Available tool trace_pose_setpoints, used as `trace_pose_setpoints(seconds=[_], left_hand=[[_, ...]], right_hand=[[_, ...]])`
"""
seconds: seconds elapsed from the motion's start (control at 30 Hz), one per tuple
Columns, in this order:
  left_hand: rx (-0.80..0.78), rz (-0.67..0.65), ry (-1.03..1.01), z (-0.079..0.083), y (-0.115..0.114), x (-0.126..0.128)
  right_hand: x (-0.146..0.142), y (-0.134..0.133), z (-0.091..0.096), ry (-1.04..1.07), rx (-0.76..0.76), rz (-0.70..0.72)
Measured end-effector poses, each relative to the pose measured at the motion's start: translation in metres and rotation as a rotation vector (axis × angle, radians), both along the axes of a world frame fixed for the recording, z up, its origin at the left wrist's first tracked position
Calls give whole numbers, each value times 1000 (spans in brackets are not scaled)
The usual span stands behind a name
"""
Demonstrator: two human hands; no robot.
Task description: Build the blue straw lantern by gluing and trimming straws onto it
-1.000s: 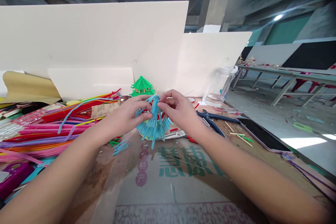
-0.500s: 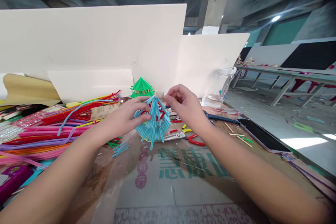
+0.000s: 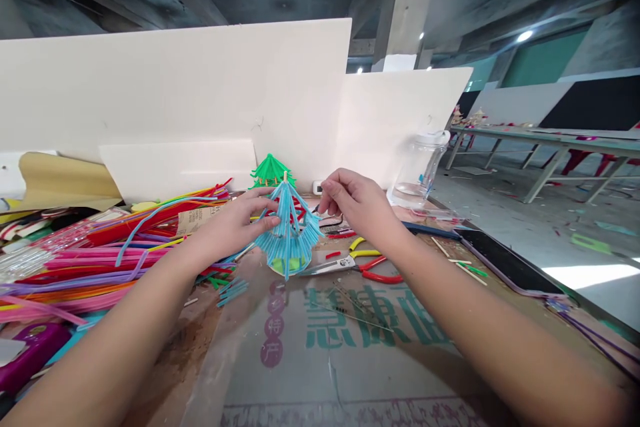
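Observation:
A small pagoda model [image 3: 290, 227] of light blue strips stands upright on the plastic sheet, with a pale stick poking out of its peak. Red pieces show beneath its upper roof. My left hand [image 3: 240, 217] grips its left side between thumb and fingers. Just right of the model, my right hand [image 3: 353, 200] is raised with thumb and forefinger pinched together. A small dark thing shows below those fingertips, too small to name. Behind the blue model is a green pagoda model [image 3: 270, 170], partly covered by it.
Bundles of coloured pipe cleaners [image 3: 105, 260] lie on the left. Scissors [image 3: 333, 265] and red-handled pliers [image 3: 380, 273] lie below my right hand. A clear plastic jar [image 3: 415, 177] and a phone [image 3: 505, 260] are to the right. White boards [image 3: 175, 93] stand behind.
The blue model's peak has shifted slightly left and the model has turned a little. My right hand has drawn slightly away to the right. My left hand keeps its grip.

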State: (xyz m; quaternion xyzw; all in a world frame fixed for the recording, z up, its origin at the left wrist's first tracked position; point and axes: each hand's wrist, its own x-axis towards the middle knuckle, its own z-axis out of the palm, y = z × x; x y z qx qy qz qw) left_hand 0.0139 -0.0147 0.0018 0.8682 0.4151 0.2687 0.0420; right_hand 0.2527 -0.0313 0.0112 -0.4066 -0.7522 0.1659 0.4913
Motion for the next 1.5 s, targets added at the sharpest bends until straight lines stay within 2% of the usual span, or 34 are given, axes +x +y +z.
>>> trace_pose_setpoints(seconds=[0.17, 0.33, 0.4, 0.53, 0.77, 0.87, 1.1, 1.17, 1.3, 1.37, 1.5], left_hand=[[-31, 9, -100, 8, -1, -2], [-13, 317, -318, 14, -1, -6], [-7, 381, -356, 14, 0, -8], [-3, 276, -345, 15, -3, -6], [-103, 74, -309, 22, -30, 15], [-99, 25, -281, 22, -38, 23], [-78, 94, -263, 22, -31, 15], [-18, 133, -296, 23, -25, 7], [131, 302, -370, 23, -10, -7], [119, 336, -381, 20, -4, -10], [28, 280, -443, 14, 4, -11]], right_hand=[[2, 3, -1, -70, 10, -60], [7, 3, 2, 16, 7, -97], [10, 4, 3, -9, 29, -151], [12, 5, 4, -49, 47, -147], [-7, -16, 8, 26, -35, 129], [-16, -25, 7, 2, -68, 169], [-21, -28, 4, -97, -12, 173], [-19, -26, 5, -59, -8, 137], [-11, -16, 4, 6, 23, 64], [-7, -10, 2, -3, 49, 24], [0, -2, -1, -18, 47, 5]])
